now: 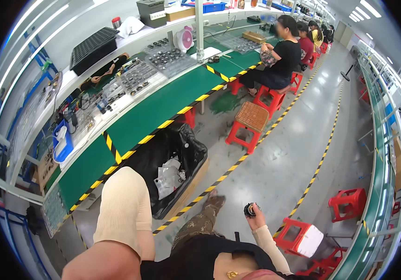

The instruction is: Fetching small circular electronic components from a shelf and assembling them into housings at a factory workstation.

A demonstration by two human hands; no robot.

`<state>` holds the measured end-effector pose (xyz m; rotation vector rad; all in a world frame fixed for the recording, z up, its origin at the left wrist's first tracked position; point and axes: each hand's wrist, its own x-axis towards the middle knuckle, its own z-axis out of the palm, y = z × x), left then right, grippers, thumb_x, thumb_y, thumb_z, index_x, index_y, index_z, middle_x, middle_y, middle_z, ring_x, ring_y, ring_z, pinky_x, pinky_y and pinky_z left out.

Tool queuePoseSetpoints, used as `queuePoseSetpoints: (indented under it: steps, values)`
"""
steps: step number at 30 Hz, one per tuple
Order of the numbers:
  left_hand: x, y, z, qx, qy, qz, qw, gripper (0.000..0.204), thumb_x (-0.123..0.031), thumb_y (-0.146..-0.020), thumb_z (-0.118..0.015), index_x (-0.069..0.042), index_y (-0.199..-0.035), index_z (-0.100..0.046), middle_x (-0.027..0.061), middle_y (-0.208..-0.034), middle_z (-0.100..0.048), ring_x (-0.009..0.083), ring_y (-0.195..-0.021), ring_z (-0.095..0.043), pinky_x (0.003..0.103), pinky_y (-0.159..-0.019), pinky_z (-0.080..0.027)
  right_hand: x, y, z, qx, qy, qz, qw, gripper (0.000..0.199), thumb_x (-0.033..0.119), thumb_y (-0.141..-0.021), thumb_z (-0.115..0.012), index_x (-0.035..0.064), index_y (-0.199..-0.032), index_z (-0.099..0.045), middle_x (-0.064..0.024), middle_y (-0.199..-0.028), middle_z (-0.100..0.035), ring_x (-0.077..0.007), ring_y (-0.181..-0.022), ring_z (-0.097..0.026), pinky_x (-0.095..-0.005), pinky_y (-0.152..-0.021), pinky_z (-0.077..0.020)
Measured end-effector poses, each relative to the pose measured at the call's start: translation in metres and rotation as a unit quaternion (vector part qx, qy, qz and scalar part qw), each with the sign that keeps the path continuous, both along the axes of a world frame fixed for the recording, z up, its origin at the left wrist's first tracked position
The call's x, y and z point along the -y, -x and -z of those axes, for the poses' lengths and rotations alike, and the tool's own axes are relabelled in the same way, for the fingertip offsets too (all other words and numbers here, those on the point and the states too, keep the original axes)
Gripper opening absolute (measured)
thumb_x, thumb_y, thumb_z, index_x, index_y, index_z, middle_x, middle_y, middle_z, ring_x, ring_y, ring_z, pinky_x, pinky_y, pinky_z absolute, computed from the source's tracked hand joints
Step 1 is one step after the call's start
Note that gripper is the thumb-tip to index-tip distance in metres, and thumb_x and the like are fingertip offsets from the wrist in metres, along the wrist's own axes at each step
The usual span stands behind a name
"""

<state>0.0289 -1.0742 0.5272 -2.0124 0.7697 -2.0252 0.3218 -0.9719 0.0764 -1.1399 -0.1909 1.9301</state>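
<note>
My right hand [257, 221] is closed around a small round black part [249, 210] with a lighter ring on its face. It holds the part out over the grey floor, to the right of my leg. The part's exact kind is too small to tell. On the left, my bent left arm [123, 210] in a cream sleeve rises close to the camera. Its hand lies outside the picture. Beyond that arm stands a bin lined with a black bag [193, 147], with clear plastic packaging [169, 177] inside.
A long green-edged workbench [163, 109] with yellow-black tape runs along the left, bearing trays of round parts [165, 60] and a fan [184, 38]. Red stools [245, 128] stand in the aisle, others [347, 204] at right. A seated co-worker [280, 58] works at the bench.
</note>
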Motion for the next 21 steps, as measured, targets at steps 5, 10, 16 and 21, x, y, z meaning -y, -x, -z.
queuePoseSetpoints:
  steps: [5, 10, 16, 21]
  values:
    - [-0.195, 0.067, 0.091, 0.349, -0.081, -0.250, 0.899, 0.020, -0.016, -0.094, -0.047, -0.016, -0.103, -0.065, -0.0094, -0.100, -0.066, 0.0089, -0.093, -0.059, 0.025, -0.084, -0.044, -0.136, 0.021, 0.029, 0.015, 0.041, 0.033, 0.998, 0.016, 0.019, -0.089, -0.064, 0.0092, -0.101, -0.060, -0.0039, -0.095, -0.065, -0.0192, -0.086, -0.062, -0.0379, -0.077, -0.0489]
    - [-0.353, 0.124, 0.252, 0.101, 0.761, -0.278, 0.577, 0.043, 0.004, -0.090, -0.049, -0.003, -0.132, -0.046, 0.0085, -0.123, -0.054, 0.0152, -0.104, -0.056, 0.030, -0.091, -0.045, -0.279, 0.080, 0.006, 0.036, 0.032, -0.018, 0.999, 0.015, 0.022, -0.090, -0.064, 0.0109, -0.100, -0.061, -0.0023, -0.094, -0.065, -0.0175, -0.085, -0.062, -0.0374, -0.073, -0.0496]
    - [-0.453, 0.153, 0.446, 0.036, 0.865, -0.289, 0.410, 0.048, -0.005, -0.088, -0.058, -0.008, -0.134, -0.046, 0.0131, -0.111, -0.062, 0.0190, -0.085, -0.064, 0.029, -0.077, -0.051, -0.493, 0.191, -0.008, 0.078, -0.041, -0.090, 0.992, 0.023, 0.025, -0.090, -0.064, 0.0082, -0.104, -0.060, -0.0023, -0.095, -0.065, -0.0162, -0.085, -0.063, -0.0358, -0.073, -0.0518]
    - [-0.546, 0.204, 0.494, 0.060, 0.871, -0.341, 0.348, 0.044, -0.006, -0.088, -0.057, -0.008, -0.131, -0.049, 0.0129, -0.110, -0.063, 0.0211, -0.084, -0.064, 0.032, -0.078, -0.052, -0.676, 0.329, 0.014, 0.114, -0.123, -0.226, 0.960, 0.035, 0.034, -0.087, -0.066, 0.0034, -0.104, -0.064, -0.0026, -0.092, -0.065, -0.0127, -0.080, -0.061, -0.0296, -0.076, -0.0493]
